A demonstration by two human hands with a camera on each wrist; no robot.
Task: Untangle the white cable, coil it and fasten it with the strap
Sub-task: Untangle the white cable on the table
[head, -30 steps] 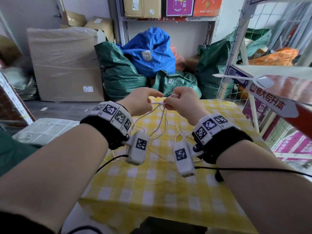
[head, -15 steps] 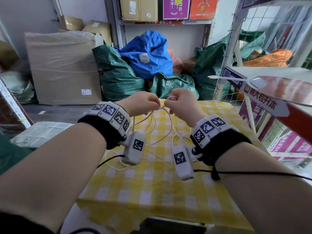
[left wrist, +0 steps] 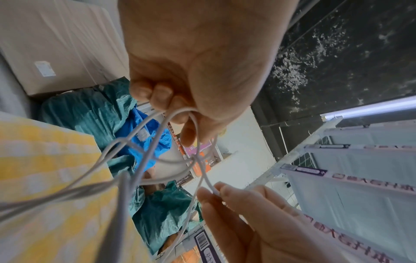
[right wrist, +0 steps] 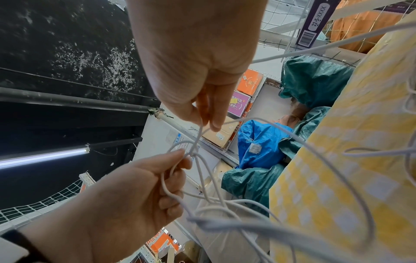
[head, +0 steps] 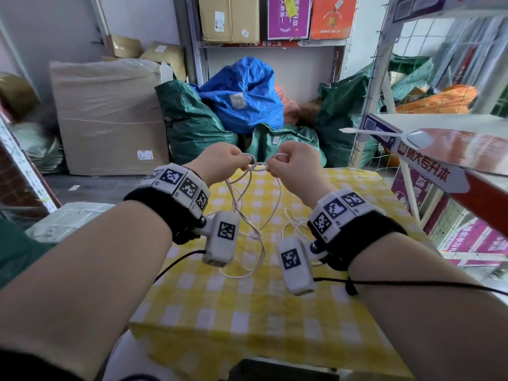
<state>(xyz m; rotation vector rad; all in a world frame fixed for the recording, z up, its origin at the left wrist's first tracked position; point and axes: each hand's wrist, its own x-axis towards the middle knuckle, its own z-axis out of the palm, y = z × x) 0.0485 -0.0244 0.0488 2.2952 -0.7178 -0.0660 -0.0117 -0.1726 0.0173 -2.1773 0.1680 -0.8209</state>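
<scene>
A thin white cable (head: 248, 213) hangs in tangled loops from both my hands above the yellow checked table (head: 247, 312). My left hand (head: 222, 163) has its fingers curled round a small loop of the cable (left wrist: 180, 113). My right hand (head: 288, 163) pinches a strand of the cable (right wrist: 200, 128) between thumb and finger, a few centimetres from the left hand. A knot-like crossing (right wrist: 193, 153) sits between the two hands. More loops trail down onto the cloth near my right wrist (head: 294, 224). I see no strap.
Green and blue sacks (head: 242, 97) are piled behind the table, a wrapped carton (head: 110, 116) at the left. A metal rack with netting (head: 384, 78) and a red-and-white sign (head: 439, 158) jut in at the right. Shelves with boxes (head: 275, 20) stand at the back.
Both hands have risen a little and pulled slightly apart, drawing a short stretch of cable taut between them. The hanging loops have lengthened below the hands.
</scene>
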